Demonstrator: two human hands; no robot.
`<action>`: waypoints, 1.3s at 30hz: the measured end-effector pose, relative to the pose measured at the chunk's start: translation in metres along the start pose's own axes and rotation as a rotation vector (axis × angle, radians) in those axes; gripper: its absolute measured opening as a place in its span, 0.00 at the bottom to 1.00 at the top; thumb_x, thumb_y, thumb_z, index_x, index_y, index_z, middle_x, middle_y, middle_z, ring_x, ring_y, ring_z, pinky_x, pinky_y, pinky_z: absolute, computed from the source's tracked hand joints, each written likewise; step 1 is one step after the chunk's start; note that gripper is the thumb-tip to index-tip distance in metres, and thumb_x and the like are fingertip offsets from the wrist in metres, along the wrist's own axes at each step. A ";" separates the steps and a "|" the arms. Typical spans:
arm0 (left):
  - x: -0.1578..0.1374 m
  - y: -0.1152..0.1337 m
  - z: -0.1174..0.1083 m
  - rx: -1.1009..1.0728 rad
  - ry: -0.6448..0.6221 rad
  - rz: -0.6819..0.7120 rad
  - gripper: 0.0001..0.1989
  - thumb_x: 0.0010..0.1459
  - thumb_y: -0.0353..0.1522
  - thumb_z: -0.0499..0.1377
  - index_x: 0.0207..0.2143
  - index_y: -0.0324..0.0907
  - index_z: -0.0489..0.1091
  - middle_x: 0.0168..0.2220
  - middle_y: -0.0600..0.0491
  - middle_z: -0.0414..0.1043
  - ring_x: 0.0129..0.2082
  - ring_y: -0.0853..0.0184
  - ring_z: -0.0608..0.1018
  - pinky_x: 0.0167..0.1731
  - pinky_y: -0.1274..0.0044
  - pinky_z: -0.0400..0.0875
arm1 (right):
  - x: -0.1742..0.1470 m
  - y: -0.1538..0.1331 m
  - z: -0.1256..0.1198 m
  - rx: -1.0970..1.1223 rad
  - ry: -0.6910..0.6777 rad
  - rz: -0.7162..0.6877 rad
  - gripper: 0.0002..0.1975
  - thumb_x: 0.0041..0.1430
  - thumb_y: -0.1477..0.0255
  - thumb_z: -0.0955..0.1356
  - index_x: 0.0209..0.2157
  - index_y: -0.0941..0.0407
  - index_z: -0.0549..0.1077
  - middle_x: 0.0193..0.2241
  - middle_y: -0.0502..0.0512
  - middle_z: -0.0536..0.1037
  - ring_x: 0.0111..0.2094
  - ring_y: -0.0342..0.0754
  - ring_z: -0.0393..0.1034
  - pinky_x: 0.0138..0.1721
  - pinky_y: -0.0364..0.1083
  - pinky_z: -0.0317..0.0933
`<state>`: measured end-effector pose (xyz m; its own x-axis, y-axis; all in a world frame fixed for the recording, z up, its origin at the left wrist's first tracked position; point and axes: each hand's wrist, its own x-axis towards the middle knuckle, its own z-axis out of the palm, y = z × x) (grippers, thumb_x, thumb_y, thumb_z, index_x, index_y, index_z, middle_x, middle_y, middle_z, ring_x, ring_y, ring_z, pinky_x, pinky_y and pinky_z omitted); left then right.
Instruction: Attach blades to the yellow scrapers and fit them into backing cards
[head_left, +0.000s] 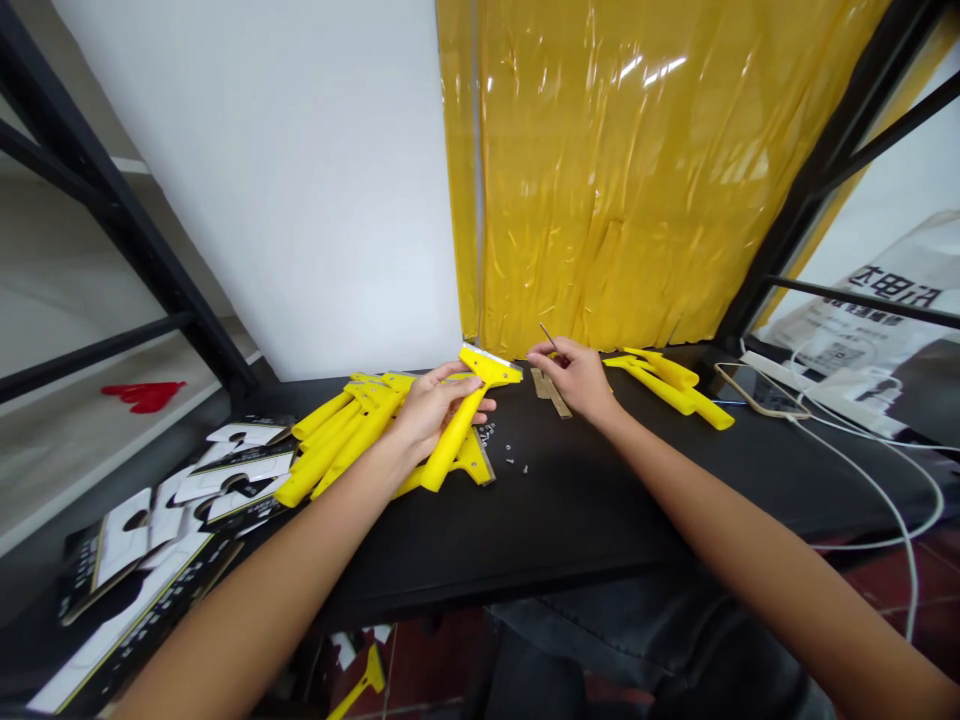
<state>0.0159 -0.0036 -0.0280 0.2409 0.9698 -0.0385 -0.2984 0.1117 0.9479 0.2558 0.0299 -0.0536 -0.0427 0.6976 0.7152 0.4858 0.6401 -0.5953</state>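
My left hand (435, 405) is closed around a yellow scraper (469, 405), its wide head up and its handle slanting down toward me. A metal edge runs along that head. In my right hand (576, 378) is a thin metal rod (547, 336), pinched with one end sticking up; the rest is hidden by the fingers. Just below this hand lie flat brownish strips (553, 396). Small screws (511, 461) are scattered on the black table (585, 500) between the hands. Several more yellow scrapers (337, 435) are heaped beside and under my left hand.
To the right are yellow scraper handles (667, 385), a phone (761, 390) and white cables (892, 500). Black and white cardboard packaging (165, 530) is piled at left. A yellow plastic-covered panel (622, 180) and a white panel (300, 180) stand behind. Another yellow scraper (367, 680) lies below the table.
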 end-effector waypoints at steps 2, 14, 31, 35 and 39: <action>-0.001 -0.004 0.002 0.022 -0.029 0.003 0.19 0.53 0.25 0.69 0.47 0.40 0.70 0.37 0.47 0.81 0.28 0.61 0.85 0.24 0.76 0.79 | -0.004 -0.017 0.004 0.014 -0.036 -0.070 0.12 0.64 0.59 0.71 0.35 0.54 0.81 0.30 0.53 0.77 0.29 0.47 0.65 0.33 0.47 0.59; -0.009 -0.018 0.014 0.124 -0.110 0.050 0.20 0.50 0.26 0.71 0.45 0.37 0.70 0.36 0.47 0.78 0.26 0.62 0.83 0.23 0.75 0.77 | -0.013 -0.035 0.009 0.036 -0.120 -0.336 0.08 0.68 0.68 0.69 0.37 0.54 0.80 0.33 0.54 0.78 0.34 0.46 0.72 0.37 0.46 0.64; -0.009 -0.025 0.014 0.213 -0.074 0.151 0.17 0.53 0.27 0.69 0.44 0.40 0.70 0.33 0.50 0.77 0.25 0.63 0.82 0.21 0.77 0.75 | -0.017 -0.023 0.026 0.259 -0.149 0.055 0.17 0.57 0.56 0.75 0.34 0.54 0.72 0.30 0.50 0.74 0.28 0.44 0.65 0.32 0.44 0.61; -0.009 -0.029 0.015 0.139 -0.028 0.132 0.18 0.52 0.26 0.69 0.44 0.39 0.70 0.34 0.49 0.78 0.25 0.62 0.83 0.21 0.76 0.76 | -0.016 -0.018 0.028 0.230 -0.138 0.108 0.19 0.56 0.55 0.75 0.38 0.55 0.73 0.28 0.49 0.74 0.28 0.44 0.66 0.31 0.45 0.62; -0.008 -0.027 0.018 0.070 0.084 0.159 0.17 0.52 0.26 0.68 0.44 0.40 0.69 0.34 0.49 0.78 0.25 0.61 0.83 0.21 0.74 0.77 | -0.015 -0.022 0.022 0.057 -0.050 -0.085 0.17 0.71 0.61 0.63 0.50 0.55 0.76 0.42 0.58 0.80 0.40 0.50 0.74 0.43 0.49 0.67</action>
<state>0.0390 -0.0187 -0.0478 0.1175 0.9890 0.0901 -0.2610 -0.0568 0.9637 0.2268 0.0119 -0.0592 -0.1259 0.6541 0.7458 0.4283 0.7140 -0.5539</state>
